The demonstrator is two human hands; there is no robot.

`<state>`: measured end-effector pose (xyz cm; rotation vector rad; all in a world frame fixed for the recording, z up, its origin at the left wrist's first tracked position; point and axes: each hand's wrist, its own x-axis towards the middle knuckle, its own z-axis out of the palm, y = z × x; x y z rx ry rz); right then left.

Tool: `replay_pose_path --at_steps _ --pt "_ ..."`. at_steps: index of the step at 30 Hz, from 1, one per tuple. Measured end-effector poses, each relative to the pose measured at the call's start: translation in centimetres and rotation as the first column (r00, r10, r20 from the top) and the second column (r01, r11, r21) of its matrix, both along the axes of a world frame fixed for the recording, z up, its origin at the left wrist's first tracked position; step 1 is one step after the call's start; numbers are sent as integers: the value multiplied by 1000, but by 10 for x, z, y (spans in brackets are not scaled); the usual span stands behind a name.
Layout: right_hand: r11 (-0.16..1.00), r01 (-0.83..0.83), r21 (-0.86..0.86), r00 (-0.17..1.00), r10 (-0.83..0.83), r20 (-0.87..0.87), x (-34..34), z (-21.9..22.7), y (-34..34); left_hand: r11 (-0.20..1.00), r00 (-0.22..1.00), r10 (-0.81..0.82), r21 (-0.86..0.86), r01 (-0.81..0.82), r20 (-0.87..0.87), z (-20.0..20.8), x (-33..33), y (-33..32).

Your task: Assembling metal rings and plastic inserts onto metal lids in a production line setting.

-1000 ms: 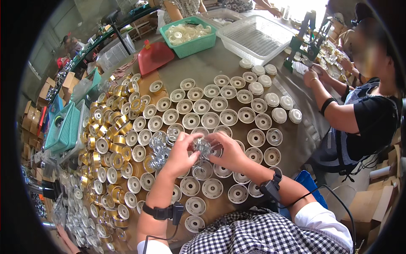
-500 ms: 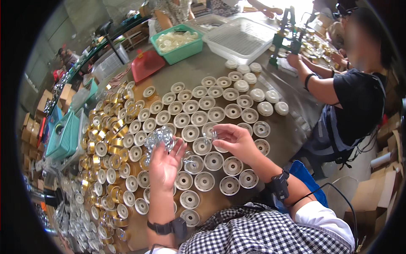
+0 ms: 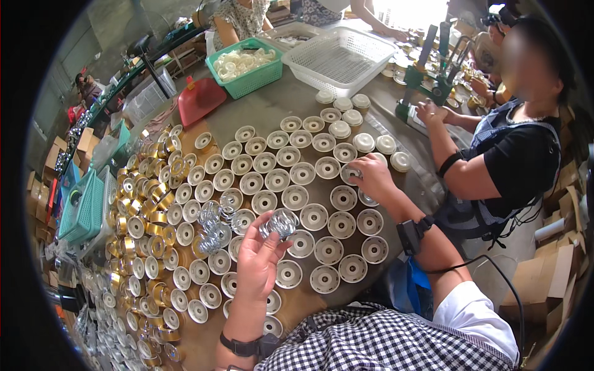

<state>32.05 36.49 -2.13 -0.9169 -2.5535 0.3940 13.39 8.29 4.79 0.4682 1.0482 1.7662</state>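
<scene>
My left hand is closed around a small bundle of shiny silver metal rings, above rows of round white cups with a hole in the middle. My right hand reaches over the right side of the rows. Its fingertips pinch a shiny silver ring at one of the cups; the fingers partly hide both. Left of my left hand, a loose pile of similar silver rings lies on top of the cups.
Gold-sided cups lie heaped at the left. White-capped pieces stand at the far right of the rows. Behind are a red dustpan, a green basket and a white basket. A co-worker at the right handles a green press.
My left hand has picked up a bundle of silver rings from the pile. My right hand has moved right and away from me, to a cup near the white-capped pieces. The view has shifted slightly.
</scene>
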Motion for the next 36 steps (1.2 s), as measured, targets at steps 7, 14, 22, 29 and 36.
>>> replay_pose_path --at_steps 7,14,22,29,36 --pt "559 -510 -653 809 54 -586 -24 76 -111 998 941 53 54 -37 -334 -5 7 9" --pt "714 -563 -417 777 284 -562 -12 95 -134 997 882 71 14 -73 -466 -7 13 2" --pt "703 -688 -178 608 425 -671 14 128 -125 948 739 -287 68 313 609 -29 -2 -5" --pt "578 -605 -548 648 -43 -760 10 91 -107 998 872 -46 59 20 488 -18 12 18" --pt "969 -98 -225 979 53 -198 23 45 -50 1000 972 20 -21 -15 233 -29 7 14"
